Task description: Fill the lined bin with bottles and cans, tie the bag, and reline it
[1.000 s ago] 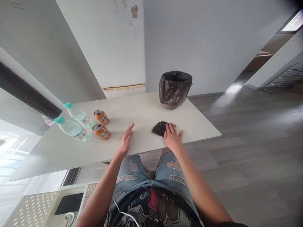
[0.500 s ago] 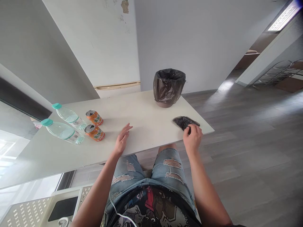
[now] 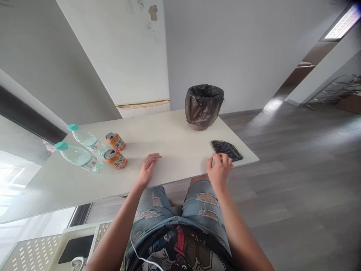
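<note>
A folded black plastic bag (image 3: 229,149) lies flat near the right corner of the white table (image 3: 169,139). My right hand (image 3: 219,167) is at its near left edge, fingers apart and slightly curled, with nothing gripped; whether the fingertips touch the bag I cannot tell. My left hand (image 3: 148,168) rests at the table's front edge, fingers stretched out and holding nothing. To its left lie two orange drink cans, a nearer can (image 3: 116,159) and a farther can (image 3: 116,141), both tilted in the view.
Beside the cans are two clear bottles with teal caps, a nearer bottle (image 3: 79,157) and a farther bottle (image 3: 87,139). A bin (image 3: 203,109) lined with a black bag stands at the table's back right. Below left is a white perforated cart (image 3: 36,248).
My right hand has let go of the folded black bag and moved left. The bag now lies flatter. My left hand stays near the same spot; the view has shifted slightly.
</note>
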{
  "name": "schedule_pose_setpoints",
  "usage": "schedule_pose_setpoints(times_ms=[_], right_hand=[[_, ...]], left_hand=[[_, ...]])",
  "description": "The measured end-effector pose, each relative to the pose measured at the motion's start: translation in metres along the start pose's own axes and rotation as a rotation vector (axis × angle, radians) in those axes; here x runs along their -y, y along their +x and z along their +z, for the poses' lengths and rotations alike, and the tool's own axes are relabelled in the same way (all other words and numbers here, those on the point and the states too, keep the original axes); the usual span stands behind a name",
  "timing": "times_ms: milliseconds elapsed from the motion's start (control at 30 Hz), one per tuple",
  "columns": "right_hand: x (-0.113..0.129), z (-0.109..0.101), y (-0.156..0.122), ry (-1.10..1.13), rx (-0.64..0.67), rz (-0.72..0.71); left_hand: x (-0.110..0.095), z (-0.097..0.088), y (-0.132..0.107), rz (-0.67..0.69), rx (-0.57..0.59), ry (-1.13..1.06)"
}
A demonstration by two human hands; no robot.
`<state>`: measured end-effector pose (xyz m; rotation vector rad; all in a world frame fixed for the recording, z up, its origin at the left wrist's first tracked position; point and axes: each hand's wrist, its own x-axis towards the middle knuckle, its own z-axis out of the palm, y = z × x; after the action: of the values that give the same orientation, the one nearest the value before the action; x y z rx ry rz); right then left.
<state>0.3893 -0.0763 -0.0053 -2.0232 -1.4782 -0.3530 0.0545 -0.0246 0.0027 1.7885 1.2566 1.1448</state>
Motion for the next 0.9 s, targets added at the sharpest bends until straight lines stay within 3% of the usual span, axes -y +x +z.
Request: schedule_pose_setpoints(times_ms=[100,167,267,467,633,700,767,900], right_hand=[[0.024,0.008,-0.003,0.084,0.206,-0.238],[0.038,0.012,-0.005,0.056,0.276,-0.313],[0.046,0.014,-0.004,0.025,0.280,-0.327],[0.037,0.016,-0.008,0.082,0.237,-0.321],[0.037,0.026,0.000,0.180,0.299,-0.264],[0.040,0.024,0.020,0.201,0.349,-0.225],[0.043,0.013,0.055,0.212,0.312,-0.187],[0.054,-0.020,0.150,0.204,-0.025,-0.088]], left_hand=[[-0.002,0.002,-0.001,-0.028,-0.029,-0.026],[-0.003,0.003,-0.002,-0.057,-0.055,-0.028],[-0.005,0.003,-0.003,-0.059,-0.072,0.014],[-0.004,0.005,0.000,0.003,0.106,0.120],[-0.005,0.007,0.002,-0.002,0.128,0.133],[-0.006,0.007,0.001,-0.002,0.129,0.121],[-0.007,0.007,0.000,-0.008,0.126,0.118],[-0.008,0.007,-0.001,-0.012,0.131,0.119]])
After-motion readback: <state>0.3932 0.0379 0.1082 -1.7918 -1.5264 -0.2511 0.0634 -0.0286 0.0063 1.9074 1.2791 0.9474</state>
